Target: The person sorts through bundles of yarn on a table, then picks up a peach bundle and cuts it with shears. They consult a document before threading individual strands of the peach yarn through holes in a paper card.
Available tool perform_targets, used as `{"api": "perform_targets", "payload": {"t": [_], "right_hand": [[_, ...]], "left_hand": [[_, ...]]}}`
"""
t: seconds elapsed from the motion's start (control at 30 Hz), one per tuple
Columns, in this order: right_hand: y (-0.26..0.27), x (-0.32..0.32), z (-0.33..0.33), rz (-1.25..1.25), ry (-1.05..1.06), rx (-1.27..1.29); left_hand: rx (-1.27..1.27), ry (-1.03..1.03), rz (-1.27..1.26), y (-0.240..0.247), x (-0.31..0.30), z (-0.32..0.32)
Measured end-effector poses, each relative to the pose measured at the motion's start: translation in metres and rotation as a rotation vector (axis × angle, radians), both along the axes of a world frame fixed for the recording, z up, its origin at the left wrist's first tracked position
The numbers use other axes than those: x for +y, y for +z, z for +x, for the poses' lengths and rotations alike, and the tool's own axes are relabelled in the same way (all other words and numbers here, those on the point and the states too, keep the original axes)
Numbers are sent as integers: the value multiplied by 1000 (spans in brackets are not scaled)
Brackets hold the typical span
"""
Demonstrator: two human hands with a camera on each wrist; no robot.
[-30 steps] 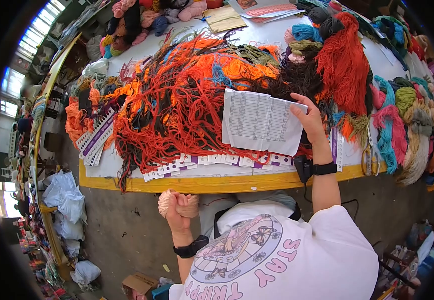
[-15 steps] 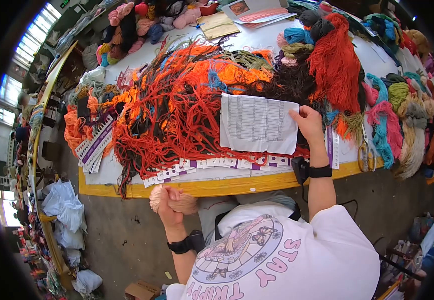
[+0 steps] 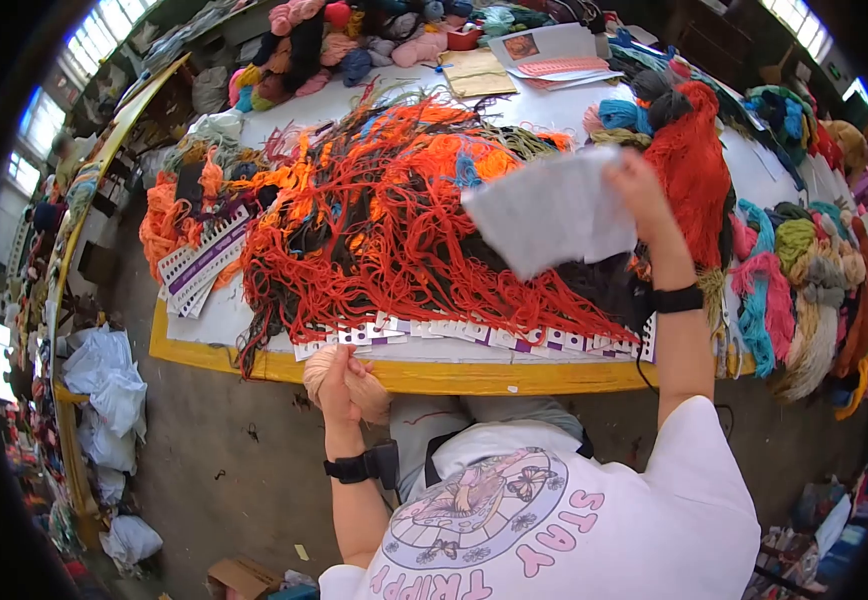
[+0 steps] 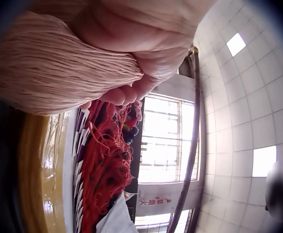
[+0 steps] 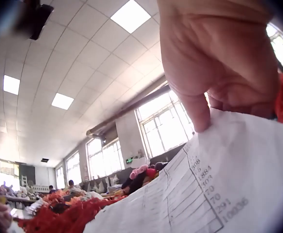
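Just off the table's front edge, my left hand (image 3: pixel 339 390) grips a skein of pale peach yarn (image 4: pixel 59 65), its fingers wrapped round the strands. My right hand (image 3: pixel 642 195) pinches a creased paper sheet (image 3: pixel 549 215) by its upper right corner. The sheet is tilted and blurred over the yarn heap in the head view. Printed rows and numbers show on it in the right wrist view, where the thumb (image 5: pixel 197 109) lies on its edge. Under the sheet spreads a large tangled heap of red, orange and dark brown yarn (image 3: pixel 384 250).
White and purple punched cards (image 3: pixel 544 340) line the yellow table edge (image 3: pixel 434 378). Scissors (image 3: pixel 724 340) lie at the right, beside hanks of coloured yarn (image 3: pixel 754 280). A red hank (image 3: pixel 689 160) stands behind my right hand. Papers (image 3: pixel 554 60) and a brown envelope (image 3: pixel 477 73) lie at the back.
My right hand has lifted the paper sheet and swung it up and away from me, tilting it. My left hand keeps the peach skein close to the table edge. The head view has shifted slightly.
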State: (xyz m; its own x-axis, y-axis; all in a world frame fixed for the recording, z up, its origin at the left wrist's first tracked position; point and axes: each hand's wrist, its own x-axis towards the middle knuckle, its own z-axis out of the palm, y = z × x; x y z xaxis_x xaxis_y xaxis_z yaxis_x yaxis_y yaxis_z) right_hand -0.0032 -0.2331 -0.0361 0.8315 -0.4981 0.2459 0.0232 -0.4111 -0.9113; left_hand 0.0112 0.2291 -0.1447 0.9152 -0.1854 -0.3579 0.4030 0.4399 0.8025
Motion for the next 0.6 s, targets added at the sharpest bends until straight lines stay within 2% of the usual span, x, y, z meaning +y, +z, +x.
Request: {"api": "perform_targets", "payload": {"t": [0.03, 0.07, 0.1, 0.13, 0.2, 0.27, 0.33, 0.4, 0.43, 0.53, 0.6], "right_hand": [[42, 6, -1, 74, 15, -73], [83, 27, -4, 116, 11, -317], [99, 13, -4, -167, 0, -495], [122, 26, -5, 109, 45, -611], [127, 26, -6, 291, 62, -581], [83, 9, 2, 121, -100, -343], [22, 1, 6, 59, -189, 130], [-75, -17, 8, 0, -103, -95], [-91, -12, 0, -61, -149, -6], [-97, 9, -25, -257, -291, 292], [-98, 11, -29, -254, -338, 260]], "left_hand": [[3, -6, 2, 0, 0, 0], [9, 0, -7, 1, 0, -1], [16, 2, -14, 3, 0, -2], [19, -1, -21, 4, 0, -2], [24, 20, -17, 2, 1, -2], [20, 27, -13, 1, 1, -3], [15, 18, -12, -3, 2, -3], [16, 9, -12, -4, 4, -2], [21, -1, -13, -4, 4, -2], [39, -12, -4, -2, 4, -1], [48, -10, 0, -1, 3, -1]]}}
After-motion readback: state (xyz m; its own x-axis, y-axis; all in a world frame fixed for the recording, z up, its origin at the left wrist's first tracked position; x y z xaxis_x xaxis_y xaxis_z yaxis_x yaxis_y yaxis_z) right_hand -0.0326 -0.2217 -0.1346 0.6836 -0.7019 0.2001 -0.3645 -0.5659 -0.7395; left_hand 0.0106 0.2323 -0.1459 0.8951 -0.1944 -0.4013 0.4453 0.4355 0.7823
